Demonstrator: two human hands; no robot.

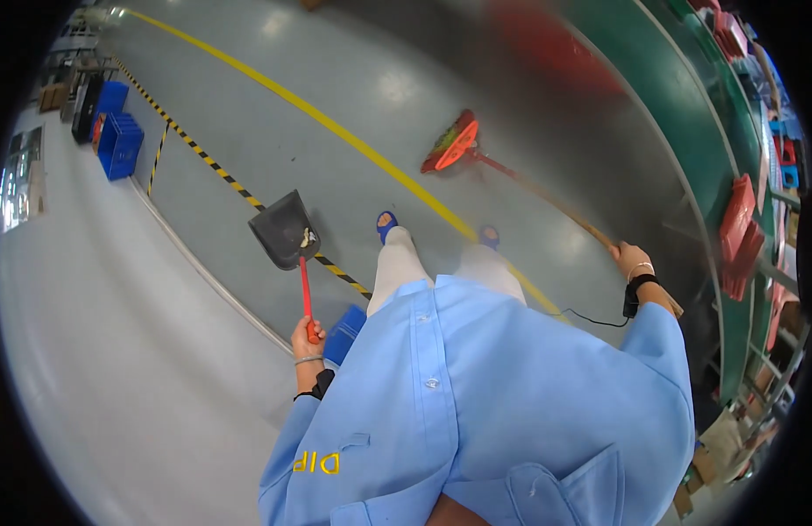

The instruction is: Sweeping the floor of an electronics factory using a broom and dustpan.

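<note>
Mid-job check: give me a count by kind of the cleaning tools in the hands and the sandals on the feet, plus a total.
Dustpan, held in the left hand: 1
Broom, held in the right hand: 1
Sandals, one on each foot: 2
Total: 4

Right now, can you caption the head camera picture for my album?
Left hand holds a dustpan with scraps, right hand a broom.
</note>
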